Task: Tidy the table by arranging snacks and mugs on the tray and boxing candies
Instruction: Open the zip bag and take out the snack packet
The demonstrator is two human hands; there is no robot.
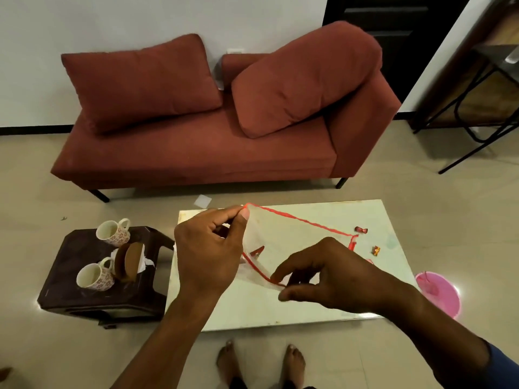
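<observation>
A clear plastic bag with a red rim (pixel 295 234) is held up over the pale low table (pixel 309 301). My left hand (pixel 209 254) pinches its far corner between thumb and forefinger. My right hand (pixel 328 279) pinches the near red edge. One red-wrapped candy (pixel 257 251) shows through the bag. Two more candies lie on the table at the right, a red one (pixel 361 229) and an orange one (pixel 376 250). Two floral mugs (pixel 113 232) (pixel 95 277) stand on a dark stool (pixel 70 293) at the left.
A brown round holder with white tissue (pixel 130 261) stands between the mugs. A pink round lid (pixel 441 293) lies on the floor by the table's right edge. A red sofa (pixel 210 141) sits behind the table. My bare feet (pixel 261 360) are at the table's near edge.
</observation>
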